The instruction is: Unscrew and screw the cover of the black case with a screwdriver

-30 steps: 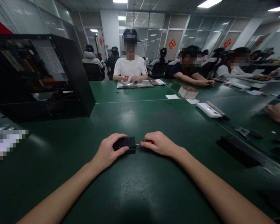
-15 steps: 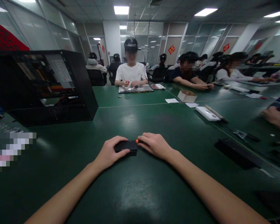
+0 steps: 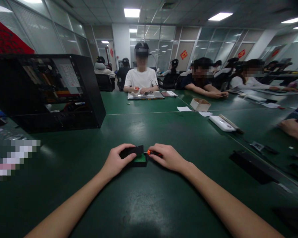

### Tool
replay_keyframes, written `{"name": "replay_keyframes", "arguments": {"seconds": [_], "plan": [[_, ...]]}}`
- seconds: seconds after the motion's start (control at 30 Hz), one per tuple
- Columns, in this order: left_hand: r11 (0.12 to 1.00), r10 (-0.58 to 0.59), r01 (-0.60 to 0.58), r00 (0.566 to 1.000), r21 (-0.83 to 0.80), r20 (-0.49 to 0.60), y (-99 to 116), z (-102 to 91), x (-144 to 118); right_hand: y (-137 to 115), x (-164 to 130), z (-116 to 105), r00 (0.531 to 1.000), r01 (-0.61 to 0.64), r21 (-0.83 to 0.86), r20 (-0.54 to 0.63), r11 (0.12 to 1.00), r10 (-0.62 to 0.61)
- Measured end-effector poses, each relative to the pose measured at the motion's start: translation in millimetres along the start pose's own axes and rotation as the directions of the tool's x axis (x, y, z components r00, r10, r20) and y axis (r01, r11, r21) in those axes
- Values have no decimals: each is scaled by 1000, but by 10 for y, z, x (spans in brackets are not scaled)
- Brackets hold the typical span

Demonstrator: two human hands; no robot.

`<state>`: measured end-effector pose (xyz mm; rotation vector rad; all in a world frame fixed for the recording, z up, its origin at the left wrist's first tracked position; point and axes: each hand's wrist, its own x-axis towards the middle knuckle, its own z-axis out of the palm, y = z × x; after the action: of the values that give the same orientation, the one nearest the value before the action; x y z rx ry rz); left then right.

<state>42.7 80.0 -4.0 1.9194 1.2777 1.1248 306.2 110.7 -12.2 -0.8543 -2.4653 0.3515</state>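
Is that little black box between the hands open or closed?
Open. The little black box has its lid raised at the right edge, exposing a green board inside; the left hand grips it, the right hand holds an orange-handled tool.

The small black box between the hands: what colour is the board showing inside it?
Green. The board shows under the lifted lid of the small black box, clearest in the head view.

Open-plan office workroom, glass partition walls [image 3: 164, 36], ceiling light panels [image 3: 131, 12], long green tables [image 3: 149, 198], seated workers [image 3: 141, 77]

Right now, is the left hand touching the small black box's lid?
Touching. The head view shows the left hand with fingers on the raised lid of the small black box.
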Motion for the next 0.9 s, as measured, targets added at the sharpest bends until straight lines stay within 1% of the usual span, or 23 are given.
{"name": "replay_keyframes", "arguments": {"seconds": [0.1,0.17,0.27,0.33,0.43,0.53,0.6,0.67,0.8,0.9], "plan": [[965,-152,129,984,-227,-88,-59,7,38,-20,-4,-13,1000,-27,15,0,1000,27],[906,-262,192,954,-377,-144,-92,15,69,-21,-3,-12,999,-51,20,-11,999,51],[787,-398,231,898,-572,-185,-130,17,120,-6,0,7,994,-109,10,-31,994,109],[711,-445,230,879,-664,-172,-149,9,150,9,3,29,989,-144,-5,-33,990,144],[655,-465,229,873,-720,-146,-169,-10,178,20,14,62,986,-165,-55,-3,985,165],[645,-449,219,884,-733,-131,-180,-25,182,3,34,80,986,-159,-116,30,981,163],[637,-437,211,891,-742,-121,-185,-33,181,-26,50,81,988,-145,-131,28,981,150],[628,-437,212,892,-749,-114,-192,-38,182,-70,68,79,992,-124,-104,-2,987,125],[620,-442,228,892,-751,-94,-200,-39,193,-212,116,104,993,-76,14,-90,997,77],[636,-429,249,901,-731,-66,-203,-29,209,-353,168,189,996,-39,0,-82,999,39]]}}
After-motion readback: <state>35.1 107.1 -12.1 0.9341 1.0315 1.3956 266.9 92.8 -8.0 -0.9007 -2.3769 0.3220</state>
